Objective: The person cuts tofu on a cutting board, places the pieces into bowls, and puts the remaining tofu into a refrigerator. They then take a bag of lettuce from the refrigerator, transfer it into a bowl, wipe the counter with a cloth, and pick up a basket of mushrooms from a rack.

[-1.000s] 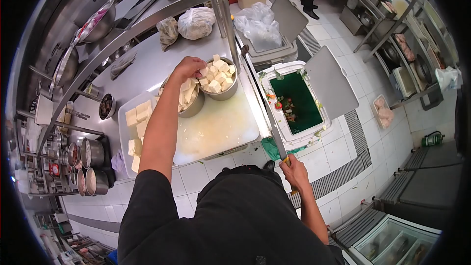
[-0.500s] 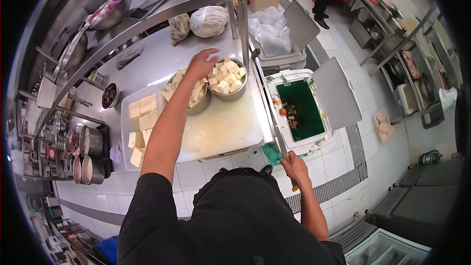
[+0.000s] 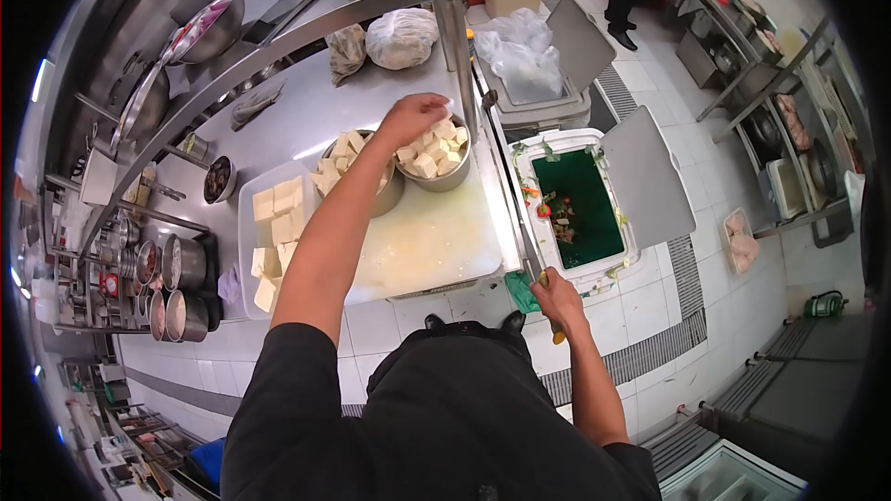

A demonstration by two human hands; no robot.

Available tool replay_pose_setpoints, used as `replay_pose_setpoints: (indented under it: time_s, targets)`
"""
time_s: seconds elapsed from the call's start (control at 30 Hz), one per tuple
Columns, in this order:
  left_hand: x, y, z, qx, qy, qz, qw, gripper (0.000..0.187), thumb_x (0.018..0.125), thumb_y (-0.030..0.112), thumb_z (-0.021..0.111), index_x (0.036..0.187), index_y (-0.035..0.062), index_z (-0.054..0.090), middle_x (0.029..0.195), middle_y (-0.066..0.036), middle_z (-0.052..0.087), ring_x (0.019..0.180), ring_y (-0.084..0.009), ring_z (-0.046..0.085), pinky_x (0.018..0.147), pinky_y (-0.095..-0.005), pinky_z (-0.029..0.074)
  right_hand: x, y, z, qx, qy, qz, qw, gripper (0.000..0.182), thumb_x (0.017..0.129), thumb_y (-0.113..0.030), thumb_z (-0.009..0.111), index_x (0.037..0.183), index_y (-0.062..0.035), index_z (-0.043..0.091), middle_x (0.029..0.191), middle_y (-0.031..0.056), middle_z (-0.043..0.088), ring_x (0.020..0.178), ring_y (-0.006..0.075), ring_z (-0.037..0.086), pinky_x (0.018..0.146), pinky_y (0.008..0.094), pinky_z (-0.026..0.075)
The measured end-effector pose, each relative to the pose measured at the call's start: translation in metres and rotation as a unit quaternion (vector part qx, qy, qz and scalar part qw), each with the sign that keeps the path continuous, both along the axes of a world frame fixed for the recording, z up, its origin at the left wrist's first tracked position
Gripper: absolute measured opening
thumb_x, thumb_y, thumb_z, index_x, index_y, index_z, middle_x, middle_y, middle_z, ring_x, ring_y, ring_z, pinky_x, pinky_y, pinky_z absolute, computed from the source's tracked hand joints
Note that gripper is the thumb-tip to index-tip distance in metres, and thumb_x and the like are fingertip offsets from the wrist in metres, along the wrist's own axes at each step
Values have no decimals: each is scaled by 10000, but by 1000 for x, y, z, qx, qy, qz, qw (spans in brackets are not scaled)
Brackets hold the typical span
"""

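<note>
Head view: two tofu bowls (image 3: 436, 162); left hand (image 3: 415, 117) pinches cube; right hand (image 3: 555, 292) grips knife (image 3: 527, 246).

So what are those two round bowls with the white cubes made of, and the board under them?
The two bowls look like bare metal, probably stainless steel: grey, shiny rims. The board looks like pale plastic, matte and stained yellowish, though that is less sure. The cubes look like soft tofu.

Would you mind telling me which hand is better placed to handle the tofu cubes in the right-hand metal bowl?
Left. The left hand is over the right-hand metal bowl of tofu cubes, while the right hand is off the counter, gripping a knife.
</note>
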State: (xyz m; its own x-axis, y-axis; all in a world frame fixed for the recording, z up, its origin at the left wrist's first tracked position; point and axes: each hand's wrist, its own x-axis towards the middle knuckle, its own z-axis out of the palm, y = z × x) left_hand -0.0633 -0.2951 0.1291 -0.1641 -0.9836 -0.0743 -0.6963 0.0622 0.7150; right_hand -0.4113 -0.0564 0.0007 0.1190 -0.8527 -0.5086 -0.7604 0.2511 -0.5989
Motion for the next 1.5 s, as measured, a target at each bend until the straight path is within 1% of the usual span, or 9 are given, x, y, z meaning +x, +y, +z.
replay_pose_setpoints:
  time_s: [0.1, 0.17, 0.3, 0.37, 0.63, 0.73, 0.97, 1.07, 1.5]
  targets:
    - [1, 11, 3, 3, -26, 73, 997, 411, 861, 247, 713, 1241, 89, 695, 1181, -106, 713, 1070, -205, 661, 953, -316, 502, -2, -3, 0, 0, -21, 1, 1000, 415, 892, -373, 570, 1084, -6, 561, 981, 301, 682, 968, 484, 649, 858, 540, 494]
    - [9, 13, -12, -60, -79, -22, 995, 458, 851, 255, 689, 1287, 118, 677, 1168, -104, 719, 978, -215, 691, 862, -319, 543, -2, -8, 8, -8, -27, 8, 1000, 454, 889, -367, 584, 1169, -10, 559, 1000, 295, 685, 993, 492, 637, 878, 544, 485]
    - [-6, 31, 2, 12, 60, 27, 998, 418, 858, 196, 656, 1267, 113, 694, 1231, -95, 704, 1110, -226, 656, 994, -328, 486, -3, -25, -18, -114, -61, 27, 991, 524, 889, -318, 588, 1305, -5, 522, 972, 280, 690, 897, 428, 689, 808, 499, 526]
    - [-5, 39, 6, 2, 9, 55, 998, 417, 853, 196, 656, 1263, 126, 696, 1216, -94, 710, 1046, -231, 674, 955, -340, 505, 3, -41, -6, 13, -190, -50, 980, 567, 853, -223, 624, 1374, -34, 504, 849, 167, 671, 669, 250, 690, 607, 383, 542]
    - [1, 65, -5, -44, -92, 164, 981, 404, 865, 199, 631, 1260, 133, 684, 1216, -130, 693, 1059, -305, 662, 973, -377, 503, 12, -93, -13, 180, -386, -147, 893, 459, 937, -230, 581, 1367, -84, 509, 977, 88, 585, 594, 192, 612, 527, 339, 546]
    - [-12, 89, -28, -344, -135, 167, 914, 334, 870, 214, 673, 1177, 83, 678, 1320, -139, 615, 1260, -342, 531, 1064, -435, 419, 16, -107, 0, 161, -366, -118, 909, 467, 975, -426, 533, 1317, -108, 520, 986, 82, 600, 621, 205, 655, 539, 329, 569]
    - [-71, 227, -56, -220, 66, 290, 929, 209, 931, 196, 665, 1000, 7, 722, 897, -138, 723, 809, -234, 690, 753, -332, 529, 14, -128, 3, 63, -410, -184, 891, 517, 1006, -488, 483, 1312, -78, 556, 1124, 118, 638, 686, 156, 648, 565, 283, 522]
    - [-53, 279, -63, -64, 72, 326, 941, 211, 956, 177, 653, 1011, -12, 728, 843, -127, 728, 748, -149, 674, 728, -288, 521, 3, -120, -9, -12, -426, -241, 872, 402, 998, -420, 540, 1198, -75, 592, 981, 81, 666, 643, 121, 609, 540, 264, 490]
    - [190, 374, -62, -226, 120, 516, 818, 230, 980, 139, 588, 1106, -25, 690, 901, -70, 694, 786, -128, 608, 734, -264, 492, 141, 29, -15, 17, -405, -179, 897, 236, 985, -219, 554, 1104, -29, 631, 828, 74, 665, 568, 107, 565, 514, 253, 453]
